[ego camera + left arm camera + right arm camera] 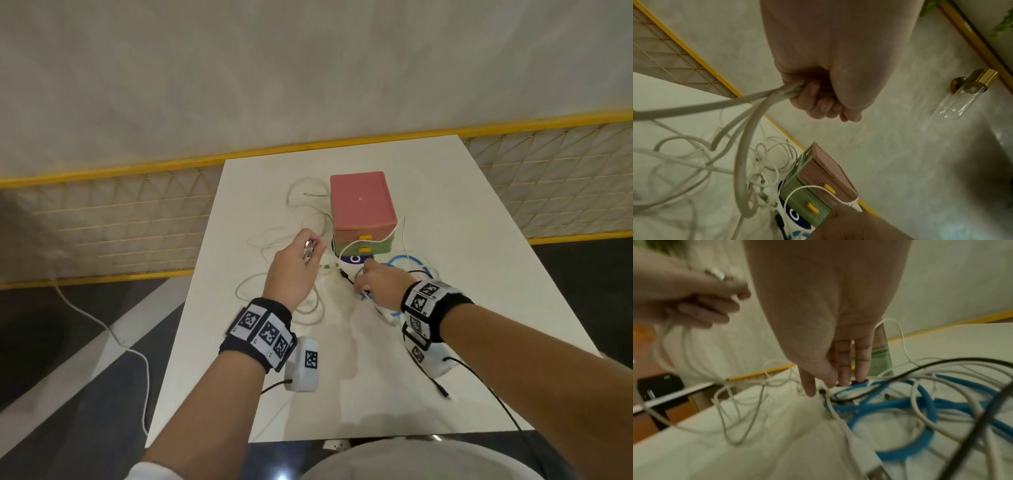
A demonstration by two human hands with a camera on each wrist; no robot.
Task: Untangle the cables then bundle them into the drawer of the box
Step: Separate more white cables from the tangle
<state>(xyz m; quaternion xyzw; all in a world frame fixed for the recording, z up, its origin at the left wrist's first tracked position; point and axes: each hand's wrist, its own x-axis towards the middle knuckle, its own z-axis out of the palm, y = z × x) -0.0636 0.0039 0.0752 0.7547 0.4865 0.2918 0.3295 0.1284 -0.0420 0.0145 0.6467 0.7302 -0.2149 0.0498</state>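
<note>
A box (pixel 363 205) with a pink top and green drawers with yellow handles stands at the middle of the white table (pixel 462 308); both drawers look closed. My left hand (pixel 310 251) is raised left of the box, its fist (pixel 818 105) gripping several strands of white cable (pixel 748 129) that hang to the table. My right hand (pixel 364 274) reaches down in front of the box, fingers (pixel 842 366) straight, touching a tangle of blue cable (pixel 920 404), black cable (pixel 900 371) and thin white cables. One thin white cable (pixel 376 240) drapes across the box front.
More white loops (pixel 308 195) lie left of the box. A round purple-and-white object (pixel 354 259) sits under the box's front. A black lead (pixel 442 387) from my wrist camera lies at the near right. A yellow-framed grid fence (pixel 120 219) runs behind the table.
</note>
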